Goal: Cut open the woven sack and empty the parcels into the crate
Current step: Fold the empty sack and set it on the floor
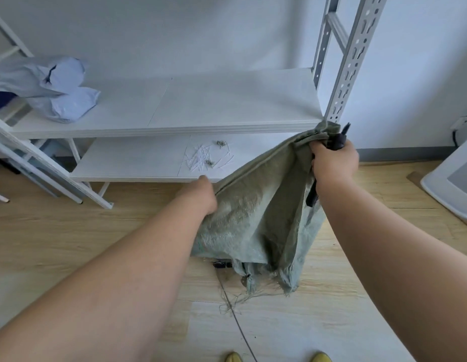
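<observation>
A grey-green woven sack (256, 218) hangs upside down above the wooden floor, limp, with its frayed cut edge at the bottom. My left hand (202, 195) grips the sack's upper left corner; its fingers are hidden behind the fabric. My right hand (334, 160) holds the upper right corner bunched together with a dark-handled tool (340, 138) whose tip points up past the fist. Something dark (222, 264) shows just under the sack's lower edge. Two pale blue parcels (62, 87) lie on the upper shelf at the left. No crate is recognisable.
A white metal shelving unit (201, 105) stands ahead, its perforated upright (355, 58) close to my right hand. White strips and scraps (203, 158) litter the lower shelf. A white bin-like object (454, 176) sits at the right. Loose threads (232, 301) trail on the floor.
</observation>
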The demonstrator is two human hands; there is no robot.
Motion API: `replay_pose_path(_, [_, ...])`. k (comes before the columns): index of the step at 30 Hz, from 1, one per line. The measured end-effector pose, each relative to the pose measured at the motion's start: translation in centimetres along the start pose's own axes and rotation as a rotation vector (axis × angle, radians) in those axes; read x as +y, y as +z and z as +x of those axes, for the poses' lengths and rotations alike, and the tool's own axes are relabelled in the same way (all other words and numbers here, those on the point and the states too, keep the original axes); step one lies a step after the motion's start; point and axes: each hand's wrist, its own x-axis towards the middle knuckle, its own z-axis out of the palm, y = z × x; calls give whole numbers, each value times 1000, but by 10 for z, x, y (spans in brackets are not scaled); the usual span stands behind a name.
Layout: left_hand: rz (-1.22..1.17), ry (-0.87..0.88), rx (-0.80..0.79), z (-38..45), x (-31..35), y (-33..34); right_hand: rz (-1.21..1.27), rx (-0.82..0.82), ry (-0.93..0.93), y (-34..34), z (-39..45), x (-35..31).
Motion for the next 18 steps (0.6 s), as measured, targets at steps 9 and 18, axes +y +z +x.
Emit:
replay_pose_path(9, [4,46,91,15,-50,-24,80,-44,24,17,-10,0])
replay_pose_path(18, [-972,183,-20,10,1,-62,-150,-347,-213,58,-58,-8])
